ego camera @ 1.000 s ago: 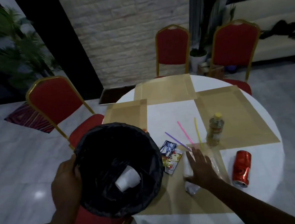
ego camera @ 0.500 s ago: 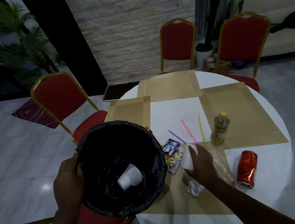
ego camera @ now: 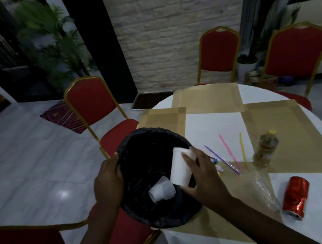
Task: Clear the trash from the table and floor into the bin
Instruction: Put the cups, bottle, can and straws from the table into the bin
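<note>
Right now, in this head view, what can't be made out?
- Snack wrappers: mostly hidden behind the right hand and its white cup.
- Bin: its floor lost in the dark liner.
- Bottle label: too small and dim to read.
- Floor trash: table and lower frame edge cut off the floor by the person.

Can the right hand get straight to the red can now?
Probably not yet: the right hand is holding a white cup over the bin. The red can lies unobstructed on the table.

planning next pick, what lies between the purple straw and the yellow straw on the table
In the head view, a pink straw lies between the purple straw and the yellow straw.
</note>
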{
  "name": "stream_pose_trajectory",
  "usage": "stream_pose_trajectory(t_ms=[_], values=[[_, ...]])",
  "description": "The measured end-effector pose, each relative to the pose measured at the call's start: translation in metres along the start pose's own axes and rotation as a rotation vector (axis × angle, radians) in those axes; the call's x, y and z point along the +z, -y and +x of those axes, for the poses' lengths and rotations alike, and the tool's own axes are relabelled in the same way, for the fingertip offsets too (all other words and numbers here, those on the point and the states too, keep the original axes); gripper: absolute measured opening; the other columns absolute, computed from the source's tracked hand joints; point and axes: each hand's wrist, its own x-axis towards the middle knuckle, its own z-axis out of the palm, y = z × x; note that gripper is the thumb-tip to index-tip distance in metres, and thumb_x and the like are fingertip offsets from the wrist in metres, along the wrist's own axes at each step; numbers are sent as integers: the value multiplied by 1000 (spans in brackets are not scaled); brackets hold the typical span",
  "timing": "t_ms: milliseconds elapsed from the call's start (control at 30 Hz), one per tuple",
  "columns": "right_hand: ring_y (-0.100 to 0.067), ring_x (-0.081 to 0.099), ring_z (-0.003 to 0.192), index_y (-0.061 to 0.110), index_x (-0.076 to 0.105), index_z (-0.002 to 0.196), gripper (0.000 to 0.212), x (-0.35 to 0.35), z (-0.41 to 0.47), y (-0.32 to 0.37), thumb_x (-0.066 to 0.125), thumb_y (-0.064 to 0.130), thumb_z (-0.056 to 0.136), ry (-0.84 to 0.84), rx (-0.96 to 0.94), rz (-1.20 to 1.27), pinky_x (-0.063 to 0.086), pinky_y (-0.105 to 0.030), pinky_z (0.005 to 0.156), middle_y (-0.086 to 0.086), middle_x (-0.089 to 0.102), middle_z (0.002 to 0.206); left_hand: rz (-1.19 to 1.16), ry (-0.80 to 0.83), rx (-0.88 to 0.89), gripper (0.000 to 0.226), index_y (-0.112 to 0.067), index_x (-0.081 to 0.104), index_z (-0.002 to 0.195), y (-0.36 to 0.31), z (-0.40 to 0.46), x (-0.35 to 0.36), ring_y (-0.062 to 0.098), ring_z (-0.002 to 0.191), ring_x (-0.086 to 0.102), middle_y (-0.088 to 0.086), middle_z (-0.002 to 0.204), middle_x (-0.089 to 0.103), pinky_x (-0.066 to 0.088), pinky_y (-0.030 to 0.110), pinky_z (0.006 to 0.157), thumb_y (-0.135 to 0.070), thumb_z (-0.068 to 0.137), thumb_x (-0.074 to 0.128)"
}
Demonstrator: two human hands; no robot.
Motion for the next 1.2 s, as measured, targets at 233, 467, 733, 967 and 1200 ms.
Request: stream_pose_trajectory(t_ms=[233,467,733,967,1200], values=[[-34,23,135,21,35,141,86,63,13,14,69,58,72,573,-70,-132,32,-45,105,-15,24,147,20,25,-9,46,-11,56,130,-5,-3,-5,22,67,59,9,92,62,51,36,50,4,87,58],[-34,25,133,20,27,145,89,75,33,13,66,59,76,721,-37,-330,28,-47,105,-16,20,150,83,23,21,51,-13,58,129,-13,-5,-5,23,58,56,8,90,60,44,32,40,4,82,64],[-22,25,140,21,40,142,58,39,9,-4,60,34,89,138,-190,-53,25,-42,110,-3,28,154,61,11,15,48,-15,56,131,-11,-2,-6,20,63,57,5,89,60,48,35,44,1,86,60],[-27,45,126,14,51,131,55,4,-54,-80,56,15,77,-188,172,-39,39,-44,101,-9,49,137,55,-15,76,44,-9,61,125,-13,0,0,29,67,60,14,91,63,50,36,49,6,84,62],[-49,45,120,10,39,139,97,11,-115,-183,81,7,52,318,552,-355,49,-52,81,-25,44,139,86,-13,98,40,-7,61,125,-22,1,3,34,74,62,18,97,64,49,38,52,4,86,61]])
